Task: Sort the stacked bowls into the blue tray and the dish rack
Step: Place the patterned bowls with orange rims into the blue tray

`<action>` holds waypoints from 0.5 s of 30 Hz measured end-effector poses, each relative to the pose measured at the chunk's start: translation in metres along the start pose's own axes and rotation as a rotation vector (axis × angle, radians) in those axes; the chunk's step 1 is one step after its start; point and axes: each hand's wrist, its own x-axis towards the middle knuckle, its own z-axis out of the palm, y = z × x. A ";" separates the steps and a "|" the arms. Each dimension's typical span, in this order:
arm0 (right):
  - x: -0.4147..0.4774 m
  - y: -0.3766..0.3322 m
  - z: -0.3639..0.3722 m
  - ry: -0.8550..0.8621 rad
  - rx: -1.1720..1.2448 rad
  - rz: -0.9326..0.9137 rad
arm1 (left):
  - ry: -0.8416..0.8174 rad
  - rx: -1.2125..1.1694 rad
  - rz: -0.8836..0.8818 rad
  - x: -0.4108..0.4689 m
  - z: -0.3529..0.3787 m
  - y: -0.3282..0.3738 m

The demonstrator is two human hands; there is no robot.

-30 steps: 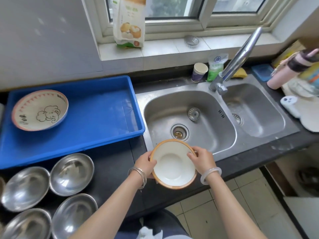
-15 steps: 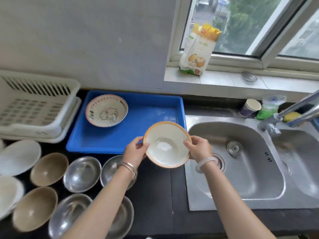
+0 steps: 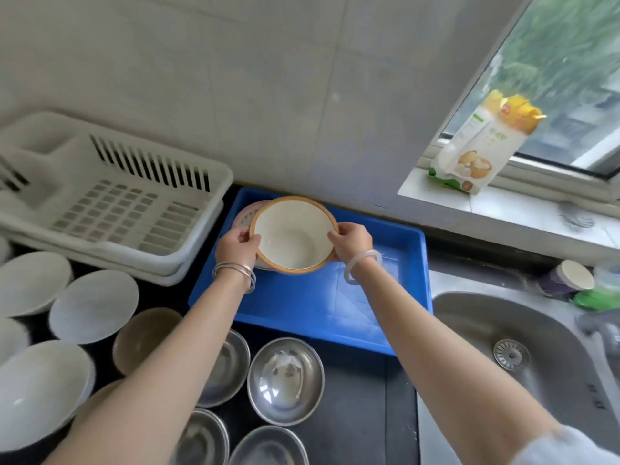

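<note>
**Orange-rimmed bowl being held over the blue tray**

A person is holding a cream bowl with an orange rim (image 3: 292,236) between both hands, above the far left part of the blue tray (image 3: 302,307). The left hand (image 3: 235,246) is gripping the bowl's left edge and the right hand (image 3: 352,241) its right edge. On each side the fingers (image 3: 335,234) are curling round the rim and pinching it, thumb on top. The bowl is sitting mouth up and tipping slightly toward the camera.

Behind it, a patterned bowl (image 3: 243,214) is lying in the tray's far left corner, mostly covered. Whether the two bowls are touching cannot be told.

The white dish rack (image 3: 117,203) is standing just left of the tray, against the wall. In front of both, on the dark tabletop (image 3: 355,397), several steel bowls (image 3: 285,380) are sitting mouth up, with white bowls (image 3: 94,305) and a brown bowl (image 3: 144,333) further left.

A steel sink (image 3: 503,323) is lying to the tray's right, and a paper cup (image 3: 570,278) is standing behind it. A printed bag (image 3: 483,152) is leaning on the window sill.
</note>
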 end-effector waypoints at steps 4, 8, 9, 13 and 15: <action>0.026 -0.009 0.026 0.025 -0.016 0.038 | -0.001 0.079 0.045 0.031 -0.002 -0.002; 0.037 -0.009 0.043 0.067 -0.001 0.069 | -0.007 0.097 0.022 0.049 0.001 -0.009; 0.040 -0.009 0.046 0.071 -0.010 0.074 | -0.005 0.106 0.012 0.053 0.001 -0.012; 0.046 -0.005 0.056 0.085 -0.061 0.069 | 0.005 0.092 -0.026 0.064 0.001 -0.023; 0.046 -0.003 0.060 0.086 -0.064 0.069 | 0.005 0.095 -0.034 0.068 0.000 -0.027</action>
